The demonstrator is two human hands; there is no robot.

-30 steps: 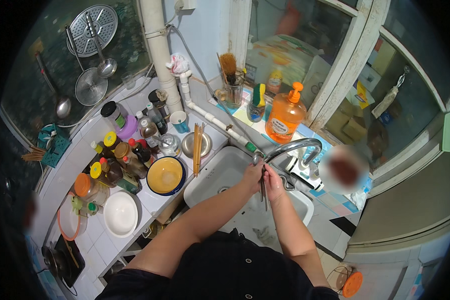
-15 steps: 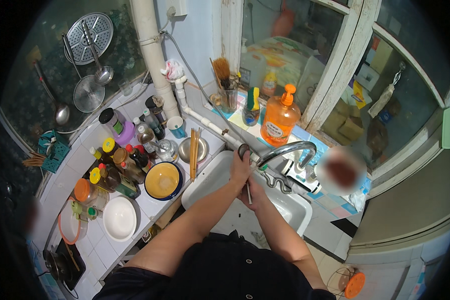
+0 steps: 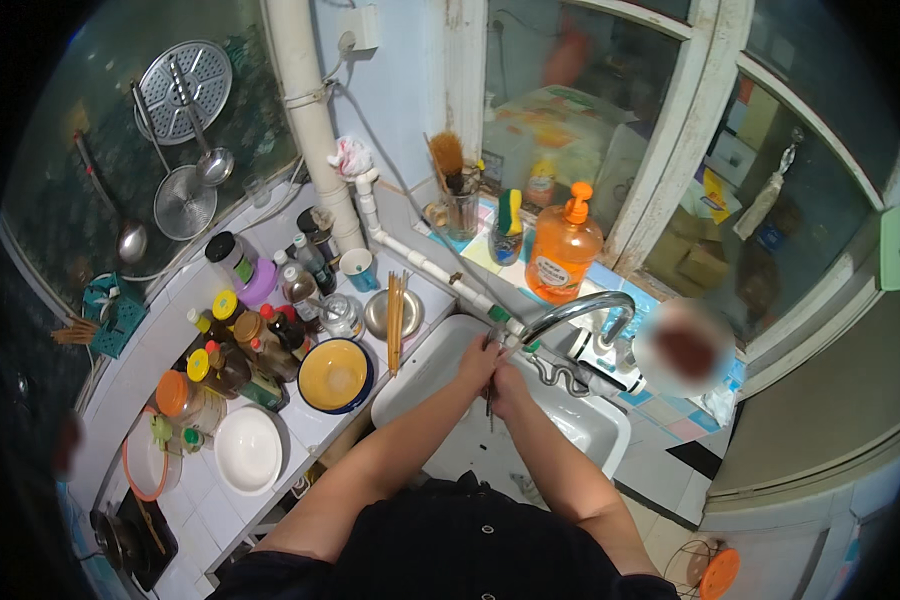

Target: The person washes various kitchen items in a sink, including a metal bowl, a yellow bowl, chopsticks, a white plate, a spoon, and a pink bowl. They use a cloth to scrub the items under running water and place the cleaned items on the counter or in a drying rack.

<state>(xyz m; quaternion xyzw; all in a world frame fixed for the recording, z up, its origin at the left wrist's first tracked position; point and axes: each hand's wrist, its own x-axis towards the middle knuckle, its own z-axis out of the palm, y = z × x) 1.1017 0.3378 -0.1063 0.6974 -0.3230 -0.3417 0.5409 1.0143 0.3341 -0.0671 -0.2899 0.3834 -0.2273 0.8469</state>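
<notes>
Both hands are over the white sink (image 3: 425, 375), directly beneath the spout of the chrome tap (image 3: 580, 308). The left hand (image 3: 478, 362) and right hand (image 3: 510, 378) are pressed together, closed around a thin dark utensil (image 3: 489, 402), possibly chopsticks; the view is too small to confirm. Compared with half a second ago, the hands remain under the spout in the same joined grip with little change, which suggests rinsing is in progress. Left of the sink, more chopsticks (image 3: 396, 318) lie across a metal bowl (image 3: 390, 312), near a yellow bowl (image 3: 335, 375).
</notes>
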